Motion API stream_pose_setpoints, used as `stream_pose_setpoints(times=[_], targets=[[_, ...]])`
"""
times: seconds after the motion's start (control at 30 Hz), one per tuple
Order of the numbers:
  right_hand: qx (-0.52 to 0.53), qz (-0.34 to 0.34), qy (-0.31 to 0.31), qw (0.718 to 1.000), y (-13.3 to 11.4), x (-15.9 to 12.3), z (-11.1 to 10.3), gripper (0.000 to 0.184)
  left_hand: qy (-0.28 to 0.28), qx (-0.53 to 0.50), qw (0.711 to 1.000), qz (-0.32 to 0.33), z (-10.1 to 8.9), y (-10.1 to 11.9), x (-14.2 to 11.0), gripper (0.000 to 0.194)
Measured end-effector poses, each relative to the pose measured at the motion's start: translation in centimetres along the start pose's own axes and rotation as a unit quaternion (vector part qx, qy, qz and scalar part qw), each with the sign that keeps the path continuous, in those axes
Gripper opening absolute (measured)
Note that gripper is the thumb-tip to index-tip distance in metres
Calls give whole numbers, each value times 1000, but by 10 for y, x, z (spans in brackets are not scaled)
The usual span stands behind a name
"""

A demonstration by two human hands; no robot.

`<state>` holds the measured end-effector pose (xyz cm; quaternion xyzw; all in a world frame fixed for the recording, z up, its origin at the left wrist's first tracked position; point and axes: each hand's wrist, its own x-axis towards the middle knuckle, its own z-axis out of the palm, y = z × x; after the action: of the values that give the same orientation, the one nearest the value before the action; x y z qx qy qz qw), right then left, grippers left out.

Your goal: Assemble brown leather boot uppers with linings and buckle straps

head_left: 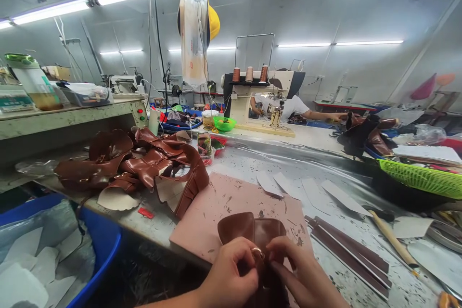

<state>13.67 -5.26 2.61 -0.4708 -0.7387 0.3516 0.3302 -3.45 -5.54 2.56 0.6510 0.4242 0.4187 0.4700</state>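
Observation:
A brown leather shoe upper rests over the near edge of a pink board, its lower part running out of view at the bottom. My left hand is closed in a pinch beside a small gold-coloured buckle on the leather. My right hand is closed at the right side of the same piece, thumb and forefinger near the buckle. The fingers partly hide what lies between the two hands. The pink board lies under the leather, marked with dark scuffs.
Brown leather uppers are piled left. A blue bin holds white scraps. Brown strips, a wooden-handled hammer and a green basket lie right. Behind the sewing machine, a co-worker's arm reaches toward boots.

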Motion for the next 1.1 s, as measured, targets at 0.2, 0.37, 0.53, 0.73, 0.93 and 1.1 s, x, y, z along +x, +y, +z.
stream_pose_setpoints(times=[0.2,0.37,0.53,0.73,0.93,1.1], targets=[[47,-9,21,999,6,-1,-4,8,-4,-13,1000,4,-2,-3,-1,19],[119,-29,34,992,3,-1,5,16,-30,14,999,12,-4,0,2,17],[62,-92,17,994,3,0,9,10,4,-1,999,-48,-1,4,-1,15],[19,-103,-9,994,6,-6,8,20,1,-4,995,-101,-5,3,-8,18],[5,-11,-45,999,-3,-14,-4,18,-58,-83,989,-105,-11,1,-17,22],[52,52,-84,994,-9,-15,-9,23,-121,-42,990,-61,-17,1,-16,14]])
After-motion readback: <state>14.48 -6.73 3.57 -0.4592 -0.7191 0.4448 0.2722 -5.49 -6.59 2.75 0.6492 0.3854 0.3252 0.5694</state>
